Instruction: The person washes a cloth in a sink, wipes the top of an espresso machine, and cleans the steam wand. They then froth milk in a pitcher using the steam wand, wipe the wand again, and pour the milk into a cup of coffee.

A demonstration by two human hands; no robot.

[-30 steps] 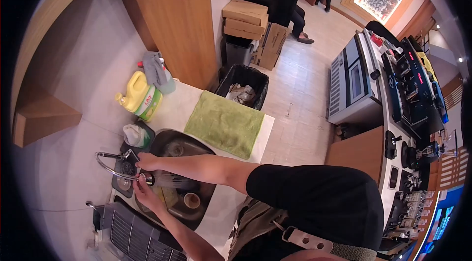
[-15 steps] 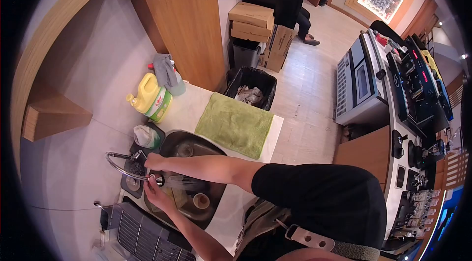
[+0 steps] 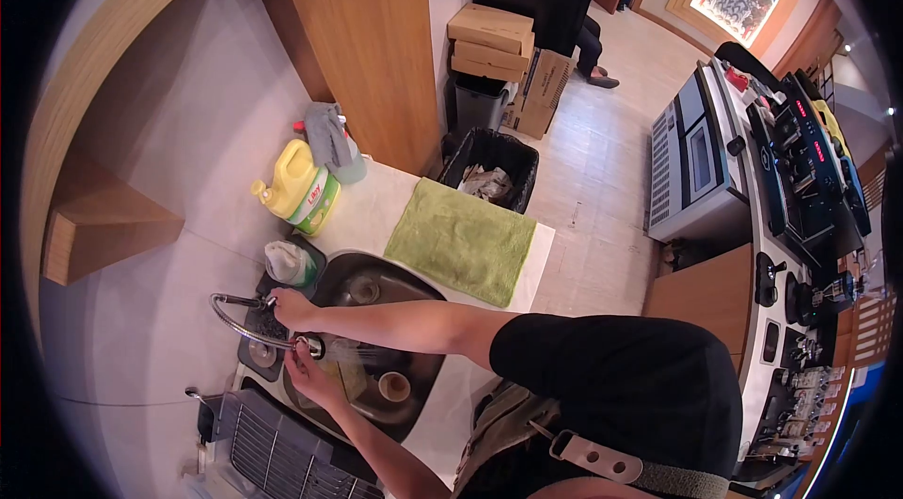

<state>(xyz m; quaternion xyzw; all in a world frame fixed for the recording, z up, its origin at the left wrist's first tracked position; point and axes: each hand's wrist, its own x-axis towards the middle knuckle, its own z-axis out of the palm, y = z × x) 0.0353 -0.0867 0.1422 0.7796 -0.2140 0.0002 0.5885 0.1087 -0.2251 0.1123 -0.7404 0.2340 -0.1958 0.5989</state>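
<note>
My left hand [image 3: 315,379] is closed around the spray head [image 3: 308,346] of a hose faucet, and water sprays from it over the dark sink [image 3: 419,375]. Just above it, my right hand [image 3: 295,311] is closed on the faucet's handle area at the sink edge; my fingers partly hide what they grip. In the basin lie a light cup [image 3: 394,387], a clear round vessel [image 3: 364,289] and a yellowish flat item [image 3: 350,379] under the spray. The metal hose [image 3: 224,313] loops out to the left.
A yellow detergent jug [image 3: 299,187], a spray bottle draped with grey cloth [image 3: 329,137] and a green towel [image 3: 461,240] are beyond the sink. A dish rack [image 3: 282,452] stands below. Farther off are a bin [image 3: 489,170], boxes [image 3: 491,29] and a person's legs [image 3: 590,52].
The view has shifted slightly, so the surroundings appear a little farther right. My right hand sits lower against the faucet handle. My left hand still holds the spraying head.
</note>
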